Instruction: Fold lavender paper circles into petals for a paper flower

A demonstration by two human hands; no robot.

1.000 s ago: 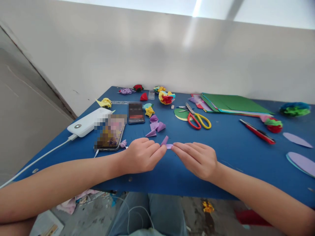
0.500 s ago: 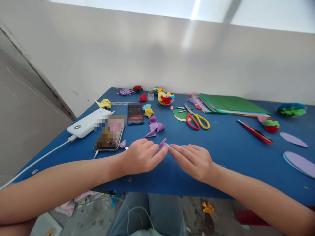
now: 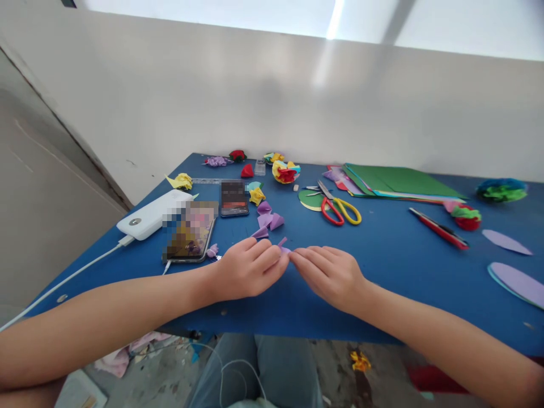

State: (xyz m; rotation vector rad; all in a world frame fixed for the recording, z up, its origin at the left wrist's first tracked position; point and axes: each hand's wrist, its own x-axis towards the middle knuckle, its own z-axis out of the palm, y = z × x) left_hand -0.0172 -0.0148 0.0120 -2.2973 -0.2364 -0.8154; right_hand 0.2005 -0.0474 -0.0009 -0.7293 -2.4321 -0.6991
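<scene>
Between my fingertips, just above the blue table (image 3: 382,266), is a small piece of purple paper (image 3: 285,249), mostly hidden by the fingers. My left hand (image 3: 253,268) is closed, its thumb and fingers pinching the paper from the left. From the right, my right hand (image 3: 329,276) pinches the paper's edge with its fingertips pressed together. Several folded purple paper petals (image 3: 265,219) lie just beyond my hands. A small purple paper bud (image 3: 212,250) rests to the left of my left hand.
Scissors (image 3: 340,211) lie beyond my right hand. Coloured paper sheets (image 3: 399,180) are stacked at the back. A phone (image 3: 193,235), a second phone (image 3: 234,198) and a white power bank (image 3: 153,214) lie left. A red cutter (image 3: 440,229) and purple paper ovals (image 3: 521,283) lie right.
The left fingers have curled further over the purple paper, so less of it shows. Both hands stay at nearly the same place; the view has shifted very slightly.
</scene>
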